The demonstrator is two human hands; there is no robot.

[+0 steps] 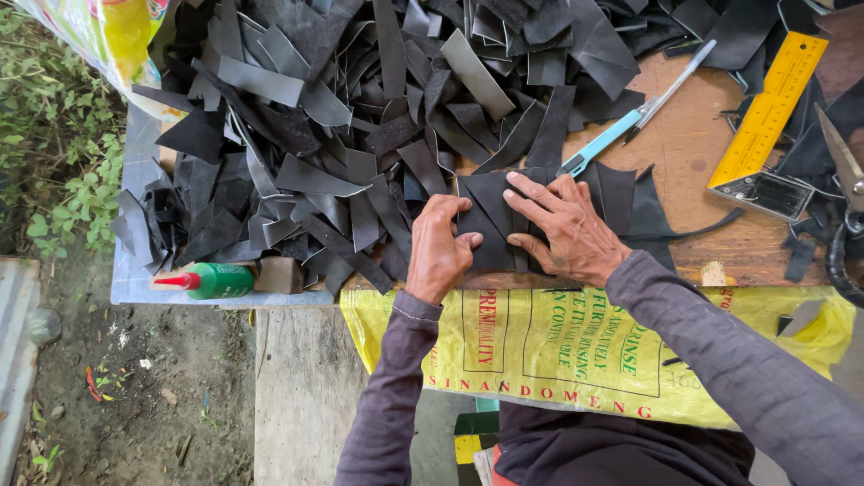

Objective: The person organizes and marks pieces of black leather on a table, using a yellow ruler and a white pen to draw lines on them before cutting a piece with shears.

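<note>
Both hands press black strips flat at the desk's near edge.
The left hand (439, 247), fingers curled, pins the black strips (490, 216); the right hand (567, 229), spread open, holds them flat, aligned. The heap of offcuts (360, 117) lies far left; the pen (639, 112) and yellow ruler (769, 112) lie right.

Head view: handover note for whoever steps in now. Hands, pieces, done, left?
Left hand: fingers curled, pressing the left edge of the black piece at the table's front edge.
Right hand: flat, fingers spread on the same piece.
Nearby: heap of black strips behind, glue bottle far left, pen, yellow ruler, scissors right.
Done: several strips lie overlapped under the hands.
Left: the heap looks unsorted; bonding cannot be judged.
</note>
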